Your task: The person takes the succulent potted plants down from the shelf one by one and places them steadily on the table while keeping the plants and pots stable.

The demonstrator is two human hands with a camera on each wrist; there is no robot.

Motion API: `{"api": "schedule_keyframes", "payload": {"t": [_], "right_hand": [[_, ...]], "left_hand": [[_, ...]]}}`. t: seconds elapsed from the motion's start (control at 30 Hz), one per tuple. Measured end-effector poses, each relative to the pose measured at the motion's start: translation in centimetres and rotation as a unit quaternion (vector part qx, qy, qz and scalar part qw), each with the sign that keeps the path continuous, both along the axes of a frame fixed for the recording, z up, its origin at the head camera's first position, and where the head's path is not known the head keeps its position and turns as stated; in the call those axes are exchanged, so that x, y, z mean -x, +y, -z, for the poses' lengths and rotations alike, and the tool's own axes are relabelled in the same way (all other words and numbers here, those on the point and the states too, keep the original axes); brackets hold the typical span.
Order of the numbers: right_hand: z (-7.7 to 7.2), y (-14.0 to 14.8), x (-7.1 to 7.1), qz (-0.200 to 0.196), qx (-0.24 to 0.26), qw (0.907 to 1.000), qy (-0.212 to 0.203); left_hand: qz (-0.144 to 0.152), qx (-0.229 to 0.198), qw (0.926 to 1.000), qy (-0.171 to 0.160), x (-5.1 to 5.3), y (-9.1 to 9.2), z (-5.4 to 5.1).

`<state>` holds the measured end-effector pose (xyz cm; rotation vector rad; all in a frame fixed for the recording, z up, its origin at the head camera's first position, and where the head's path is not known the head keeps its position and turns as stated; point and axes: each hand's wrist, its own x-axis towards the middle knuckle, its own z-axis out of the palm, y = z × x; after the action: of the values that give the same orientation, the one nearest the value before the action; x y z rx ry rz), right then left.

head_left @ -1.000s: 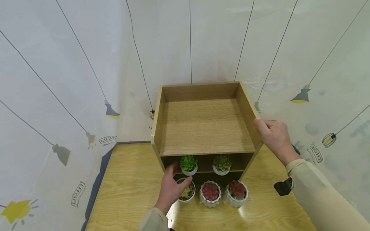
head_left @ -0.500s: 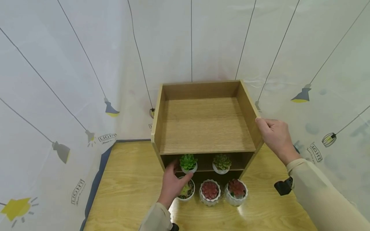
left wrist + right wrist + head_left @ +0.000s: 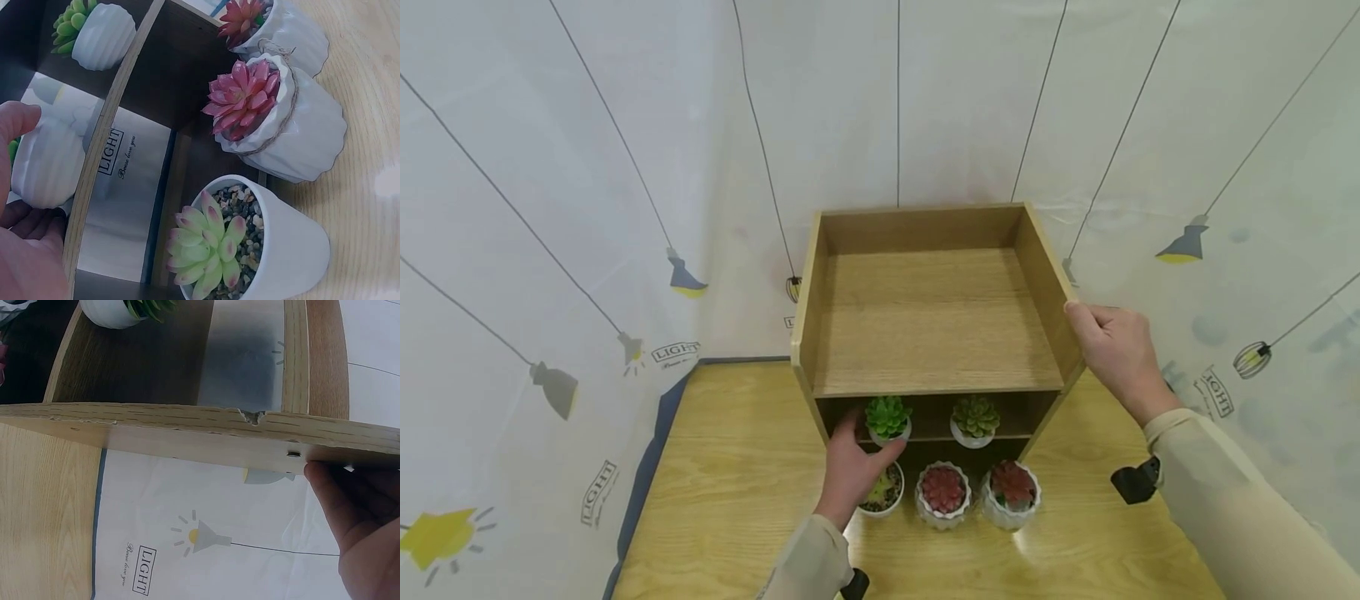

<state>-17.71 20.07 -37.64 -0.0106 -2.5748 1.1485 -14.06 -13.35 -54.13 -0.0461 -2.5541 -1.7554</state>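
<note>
My left hand (image 3: 852, 471) gripped the potted bright green succulent (image 3: 887, 418), thumb and fingers on opposite sides of its pot, in the middle level of the wooden shelf (image 3: 932, 325). My right hand (image 3: 1117, 350) held the right side panel (image 3: 1047, 304) near its upper front edge. Olive-green succulent (image 3: 975, 419) to the right, same level. On the worktop (image 3: 737, 458), before the shelf: pale green succulent (image 3: 206, 250), middle red succulent (image 3: 943, 493), right red succulent (image 3: 1012, 493), all in white pots.

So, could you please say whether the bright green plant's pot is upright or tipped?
Upright: the bright green plant faces up, its white pot beneath.
</note>
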Motion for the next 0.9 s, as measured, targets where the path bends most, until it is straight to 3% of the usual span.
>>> {"api": "schedule_keyframes", "payload": {"t": [0.3,0.67,0.9], "right_hand": [[0.23,0.13,-0.06,0.001,0.004,1.0,-0.005],[0.07,-0.06,0.03,-0.003,0.009,0.9999,-0.007],[0.07,-0.05,-0.02,-0.005,0.011,0.9999,-0.007]], "left_hand": [[-0.003,-0.001,0.9999,-0.015,0.12,0.23,-0.02],[-0.008,0.002,1.0,-0.005,-0.01,0.11,0.21],[-0.012,-0.023,0.9997,-0.003,-0.29,0.08,0.23]]}}
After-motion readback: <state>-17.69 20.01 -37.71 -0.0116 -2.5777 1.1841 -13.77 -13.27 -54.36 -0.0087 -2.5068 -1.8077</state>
